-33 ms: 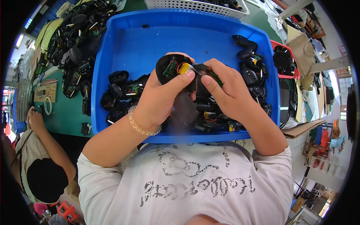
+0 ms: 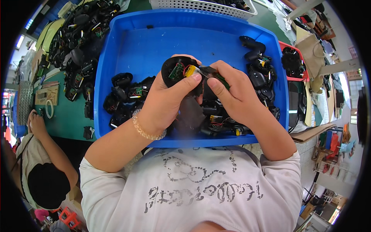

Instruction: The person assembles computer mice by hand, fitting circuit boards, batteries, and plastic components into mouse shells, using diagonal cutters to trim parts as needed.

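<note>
Head view: the left hand (image 2: 166,94) has its grip closed around a black shell (image 2: 167,69), held above the middle of the blue tray (image 2: 185,38). Open side up, the shell shows a circuit board (image 2: 176,72) and, right of it, a yellow battery (image 2: 189,71) with red wire; the left thumb lies beside the battery. The right hand (image 2: 239,94) has its grip closed on a small green-handled tool (image 2: 222,81).

Principal relation: the battery lies left of the right grip, just beyond the tool's tip. The tool's long axis slants from lower right to upper left, towards the battery. The left hand is nearer the battery; contact between tip and battery cannot be determined.

Surroundings: black housings (image 2: 119,96) fill the tray's near left corner, and others (image 2: 262,77) line its right edge. A heap of parts (image 2: 77,50) covers the desk (image 2: 65,120) beyond the tray's left edge. A white basket (image 2: 205,7) adjoins the far edge. The left thumb partly obstructs access to the battery.
</note>
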Motion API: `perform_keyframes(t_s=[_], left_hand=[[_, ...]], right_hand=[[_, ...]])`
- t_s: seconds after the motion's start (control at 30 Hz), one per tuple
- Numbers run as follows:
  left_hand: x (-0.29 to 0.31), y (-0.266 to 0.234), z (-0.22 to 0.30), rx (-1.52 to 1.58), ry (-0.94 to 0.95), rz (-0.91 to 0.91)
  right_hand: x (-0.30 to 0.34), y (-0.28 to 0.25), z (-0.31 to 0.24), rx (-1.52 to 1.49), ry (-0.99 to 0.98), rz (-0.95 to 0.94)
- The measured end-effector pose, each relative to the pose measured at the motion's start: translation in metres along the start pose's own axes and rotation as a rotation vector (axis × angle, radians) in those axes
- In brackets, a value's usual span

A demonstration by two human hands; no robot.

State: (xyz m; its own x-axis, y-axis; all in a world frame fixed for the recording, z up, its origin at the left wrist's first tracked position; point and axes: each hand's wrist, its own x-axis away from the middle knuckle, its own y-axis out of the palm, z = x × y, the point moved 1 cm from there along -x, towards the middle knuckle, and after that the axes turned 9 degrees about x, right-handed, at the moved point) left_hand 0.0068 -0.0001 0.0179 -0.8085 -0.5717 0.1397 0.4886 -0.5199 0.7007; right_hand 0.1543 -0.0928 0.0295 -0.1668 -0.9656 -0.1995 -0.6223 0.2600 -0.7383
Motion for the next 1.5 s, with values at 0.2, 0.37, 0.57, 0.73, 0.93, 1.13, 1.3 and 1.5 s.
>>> perform_keyframes(t_s=[0.2, 0.37, 0.57, 0.73, 0.93, 1.13, 1.3, 1.5], left_hand=[[-0.001, -0.001, -0.003, 0.011, 0.0, -0.021], [0.001, 0.0, -0.001, 0.008, 0.004, -0.029], [-0.009, -0.01, 0.001, 0.157, -0.039, 0.07], [-0.008, -0.011, 0.002, 0.273, -0.085, 0.016], [-0.009, -0.015, 0.004, 0.238, -0.183, 0.071], [-0.008, -0.013, 0.004, 0.214, -0.193, 0.122], [-0.008, -0.016, 0.003, 0.209, -0.21, 0.143], [-0.007, -0.013, 0.003, 0.236, -0.189, 0.182]], right_hand=[[-0.001, -0.001, -0.002, 0.033, -0.006, 0.018], [-0.002, -0.001, -0.005, 0.05, -0.046, 0.057], [0.0, -0.013, -0.006, -0.003, 0.002, 0.206], [-0.006, -0.012, 0.008, 0.133, -0.193, 0.317], [-0.004, -0.011, 0.001, 0.05, -0.168, 0.247], [-0.002, -0.005, 0.006, 0.25, -0.277, 0.247], [-0.004, -0.003, -0.002, 0.305, -0.346, 0.232], [-0.003, -0.008, -0.003, 0.505, -0.333, 0.206]])
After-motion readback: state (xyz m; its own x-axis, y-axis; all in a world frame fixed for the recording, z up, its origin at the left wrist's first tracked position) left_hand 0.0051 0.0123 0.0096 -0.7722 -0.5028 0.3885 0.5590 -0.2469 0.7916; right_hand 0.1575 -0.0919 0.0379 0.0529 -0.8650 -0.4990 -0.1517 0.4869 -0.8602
